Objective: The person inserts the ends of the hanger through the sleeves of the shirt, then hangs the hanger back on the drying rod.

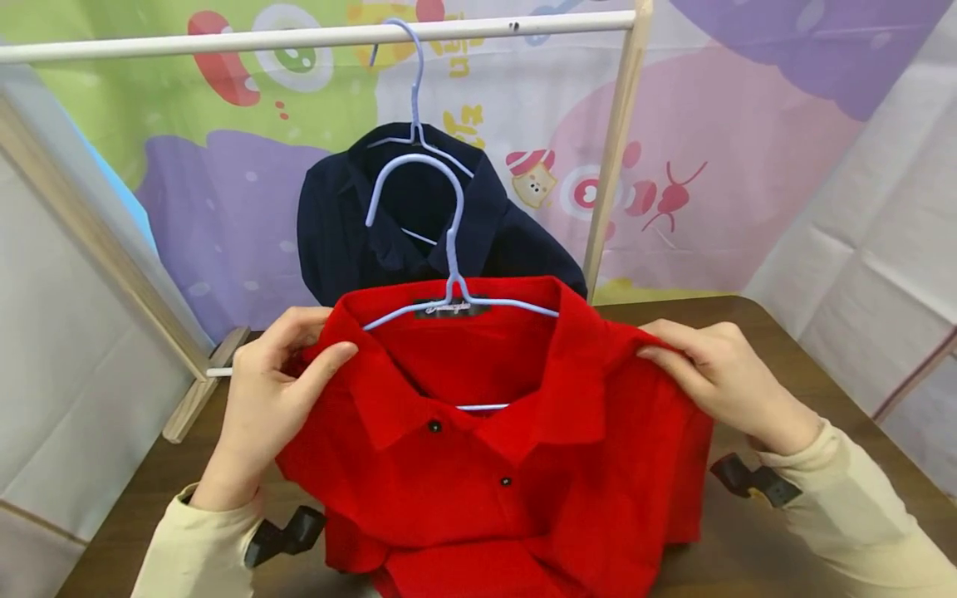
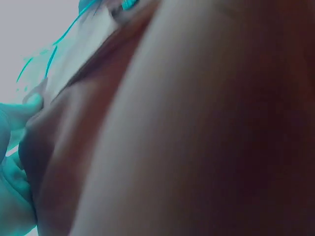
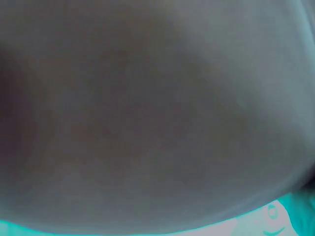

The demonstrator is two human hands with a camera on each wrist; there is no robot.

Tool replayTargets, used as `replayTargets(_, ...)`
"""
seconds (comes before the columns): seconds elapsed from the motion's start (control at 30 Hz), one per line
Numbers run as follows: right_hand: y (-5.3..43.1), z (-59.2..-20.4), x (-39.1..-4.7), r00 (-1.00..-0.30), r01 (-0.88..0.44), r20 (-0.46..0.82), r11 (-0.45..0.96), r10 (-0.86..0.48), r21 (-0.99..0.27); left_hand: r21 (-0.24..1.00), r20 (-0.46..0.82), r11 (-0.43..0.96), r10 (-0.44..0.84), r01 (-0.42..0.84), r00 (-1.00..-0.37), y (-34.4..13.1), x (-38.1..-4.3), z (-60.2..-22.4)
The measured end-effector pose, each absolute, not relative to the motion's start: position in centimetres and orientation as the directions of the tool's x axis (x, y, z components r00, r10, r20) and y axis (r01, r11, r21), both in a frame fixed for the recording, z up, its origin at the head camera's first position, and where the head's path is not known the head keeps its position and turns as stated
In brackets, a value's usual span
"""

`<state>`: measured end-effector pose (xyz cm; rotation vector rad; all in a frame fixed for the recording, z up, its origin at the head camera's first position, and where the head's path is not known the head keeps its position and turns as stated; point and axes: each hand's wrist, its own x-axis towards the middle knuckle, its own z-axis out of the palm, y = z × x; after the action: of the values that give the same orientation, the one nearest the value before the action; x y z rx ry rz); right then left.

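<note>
A red collared shirt (image 1: 463,490) with dark buttons is held up by its two shoulders in the head view. My left hand (image 1: 272,390) pinches the shoulder on the left, thumb in front and fingers behind the cloth. On the other side, my right hand (image 1: 718,374) pinches the right shoulder between thumb and fingers. Inside the collar sits a light blue hanger (image 1: 453,241), its hook rising free above the neckline and its lower bar showing through the neck opening. In the left wrist view the shirt fabric (image 2: 74,128) fills much of the frame; blurred cloth (image 3: 157,118) covers most of the right wrist view.
Behind the shirt, a navy shirt (image 1: 329,224) hangs from another light blue hanger (image 1: 416,75) on the white rod (image 1: 224,41). Wooden posts (image 1: 616,149) carry the rod over a brown table (image 1: 777,357). A cartoon-printed cloth (image 1: 718,108) forms the backdrop.
</note>
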<state>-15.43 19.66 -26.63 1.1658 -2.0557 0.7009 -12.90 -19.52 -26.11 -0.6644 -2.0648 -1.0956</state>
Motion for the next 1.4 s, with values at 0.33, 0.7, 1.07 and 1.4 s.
replayTargets(0.33, 19.3, -25.9, -15.3, -0.355, -0.83, 0.87, 0.544, -0.342, -0.125, 0.558, 0.765, 0.577, -0.08, 0.596, -0.639, -24.1, -13.5, -26.7)
replayTargets(0.7, 17.4, -24.8, -15.6, -0.422, -0.775, 0.889, 0.58, -0.178, -0.252, 0.728, 0.671, 0.084, -0.297, 0.681, -0.68, -25.5, -13.7, -26.3)
replayTargets(1.07, 16.1, -23.9, -16.0, -0.475, -0.736, 0.875, 0.587, -0.093, -0.337, 0.646, 0.68, 0.035, -0.479, 0.762, -0.555, -26.3, -13.0, -25.0)
replayTargets(1.4, 14.1, -24.0, -16.5, -0.511, -0.706, 0.853, 0.615, -0.102, -0.35, 0.796, 0.51, -0.048, -0.482, 0.603, -0.712, -26.8, -13.8, -25.8)
